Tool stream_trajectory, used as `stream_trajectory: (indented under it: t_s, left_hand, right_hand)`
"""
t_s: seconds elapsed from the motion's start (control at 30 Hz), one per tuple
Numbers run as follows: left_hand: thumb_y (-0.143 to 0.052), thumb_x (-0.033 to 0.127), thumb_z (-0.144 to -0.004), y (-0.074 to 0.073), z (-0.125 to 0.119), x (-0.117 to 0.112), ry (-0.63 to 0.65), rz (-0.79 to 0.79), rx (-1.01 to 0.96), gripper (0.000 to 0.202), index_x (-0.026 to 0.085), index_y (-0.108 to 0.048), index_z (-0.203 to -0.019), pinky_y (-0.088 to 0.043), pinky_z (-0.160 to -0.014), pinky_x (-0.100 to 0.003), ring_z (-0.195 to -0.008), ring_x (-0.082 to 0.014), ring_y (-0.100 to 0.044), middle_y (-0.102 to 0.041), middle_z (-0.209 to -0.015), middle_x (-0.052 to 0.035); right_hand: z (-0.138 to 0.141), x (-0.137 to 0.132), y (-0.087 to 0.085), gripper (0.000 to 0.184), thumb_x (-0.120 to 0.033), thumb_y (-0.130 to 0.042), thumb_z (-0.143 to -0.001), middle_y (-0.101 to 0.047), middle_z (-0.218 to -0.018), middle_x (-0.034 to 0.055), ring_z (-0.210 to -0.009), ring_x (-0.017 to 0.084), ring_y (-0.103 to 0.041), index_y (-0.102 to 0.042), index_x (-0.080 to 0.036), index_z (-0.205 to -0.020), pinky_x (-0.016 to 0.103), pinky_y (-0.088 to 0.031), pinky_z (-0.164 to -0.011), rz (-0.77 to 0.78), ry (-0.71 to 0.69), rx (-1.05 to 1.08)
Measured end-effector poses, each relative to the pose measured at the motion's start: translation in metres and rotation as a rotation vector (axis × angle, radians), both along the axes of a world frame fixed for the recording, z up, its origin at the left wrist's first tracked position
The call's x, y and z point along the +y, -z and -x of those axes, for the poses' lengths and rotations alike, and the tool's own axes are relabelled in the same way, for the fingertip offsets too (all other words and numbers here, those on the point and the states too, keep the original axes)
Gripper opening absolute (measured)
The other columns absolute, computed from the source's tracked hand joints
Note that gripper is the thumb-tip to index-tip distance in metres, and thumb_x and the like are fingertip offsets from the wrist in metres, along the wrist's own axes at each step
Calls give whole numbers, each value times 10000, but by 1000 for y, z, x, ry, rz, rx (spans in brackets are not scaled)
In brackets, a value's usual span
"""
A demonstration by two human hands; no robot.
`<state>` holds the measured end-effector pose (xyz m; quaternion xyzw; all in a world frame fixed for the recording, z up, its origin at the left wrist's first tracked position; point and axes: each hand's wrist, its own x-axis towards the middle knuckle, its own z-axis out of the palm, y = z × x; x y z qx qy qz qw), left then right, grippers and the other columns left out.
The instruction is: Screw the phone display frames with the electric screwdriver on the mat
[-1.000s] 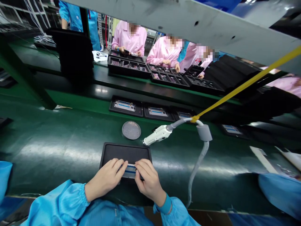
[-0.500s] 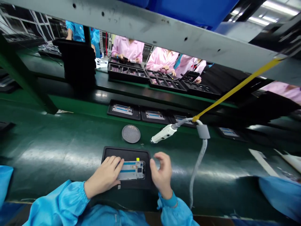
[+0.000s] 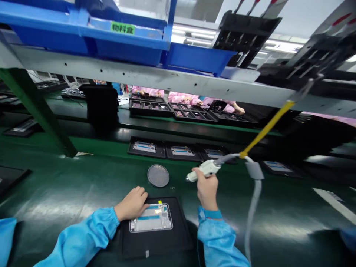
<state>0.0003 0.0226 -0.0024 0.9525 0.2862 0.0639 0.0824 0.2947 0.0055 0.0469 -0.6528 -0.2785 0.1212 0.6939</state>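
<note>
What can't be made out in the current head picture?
All in the head view:
Frame: upper left corner hidden by the left hand.
Tool: partly hidden by the right hand.
Dish: contents too small to tell.
Lower-left tray: cut off by the picture's edge.
Far workers: heads hidden by the rail.

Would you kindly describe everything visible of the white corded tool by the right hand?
The white corded tool has a slim, plastic-looking body and a dark, metallic-looking tip. It slants above the green bench, tip toward the picture's lower left. A grey cable leaves its rear, tied to a yellow strap. The right hand touches it; how firmly is unclear.
</note>
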Motion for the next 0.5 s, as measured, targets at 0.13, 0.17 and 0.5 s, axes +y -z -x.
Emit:
stream_trajectory:
  t_s: [0.13,0.17,0.5]
  left_hand:
    - [-494,190,-959,13,24,-35,-67,-67,-19,121,161,-593,-898,-518,-737,-352,-835,-233,-611,-617,-891,-80]
    - [-481,176,-961,15,32,-41,-92,-79,-29,118,168,-594,-927,-516,-693,-325,-799,-217,-617,-620,-896,-70]
    - [-562,339,-979,-61,139,168,-831,-237,-100,258,143,-598,-1143,-546,-900,-412,-1016,-200,-626,-625,-1125,-74]
  right_hand:
    - [-34,15,-10,426,-445,-740,-605,-646,-818,31,-711,174,-610,-612,-143,-877,317,-508,-625,-106,189,74]
    - [-42,18,-13,434,-443,-743,-593,-640,-827,28,-717,174,-605,-610,-146,-881,318,-507,-624,-123,226,86]
    - [-79,18,0,425,-484,-772,-604,-608,-804,33,-722,235,-568,-645,-207,-900,391,-462,-625,0,326,37]
